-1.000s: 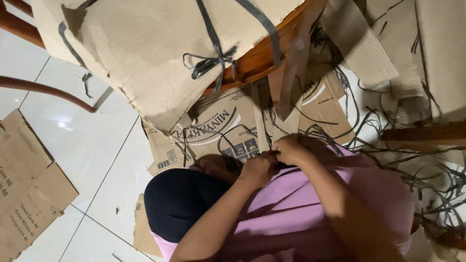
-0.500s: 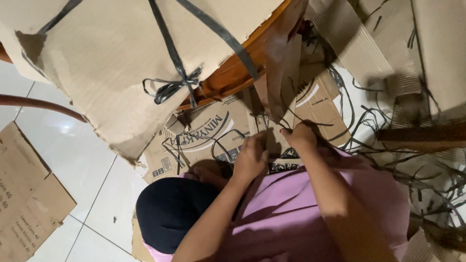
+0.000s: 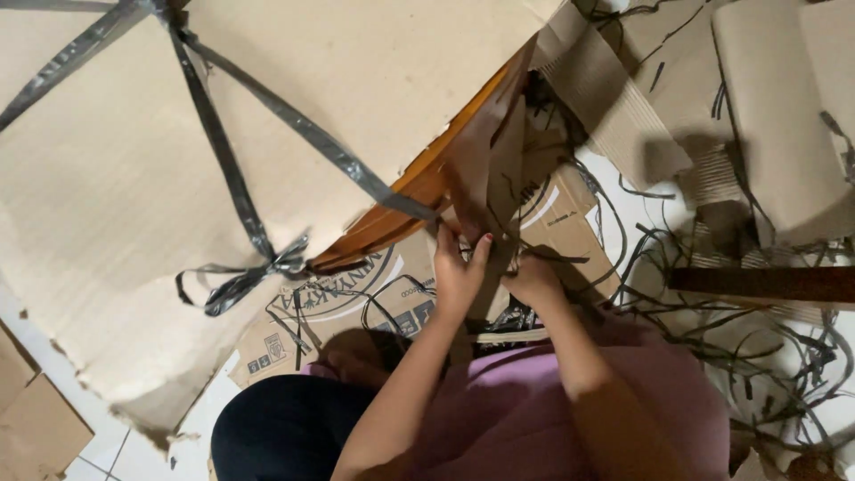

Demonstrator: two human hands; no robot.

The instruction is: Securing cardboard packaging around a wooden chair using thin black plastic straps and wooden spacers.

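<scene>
— Since half a second ago both hands have lifted up and forward, away from the lap, and the big tied sheet fills more of the view. Where are they now?

— Left hand (image 3: 459,272) and right hand (image 3: 534,281) sit side by side, almost touching, at the lower end of a narrow brown folded cardboard strip (image 3: 490,169) that runs up and away from them.

— Gripping it?

— The left hand has its fingers (image 3: 481,249) stretched upward, flat against the strip, thumb alongside, so it is pressed on rather than clenched. The right hand is curled tight just right of it, knuckles up, closed on the strip's lower edge or on a thin strand there; I cannot tell which.

— What lies around them?

— Up and left of the left hand, a large pale tan cardboard sheet (image 3: 116,205) bound with crossed dark plastic strapping (image 3: 240,267) knotted in a bow. Peeking from under that sheet, just left of the strip, a curved orange-brown wooden edge (image 3: 392,218). Beneath both hands, a flattened printed carton (image 3: 356,298) on the white tiled floor (image 3: 134,445). Right of the right hand, loose dark strap offcuts (image 3: 712,312) tangle over rolled corrugated cardboard (image 3: 775,116).

— And nearer the body?

— Pink cloth (image 3: 641,401) and dark fabric (image 3: 285,432) below the forearms.
</scene>
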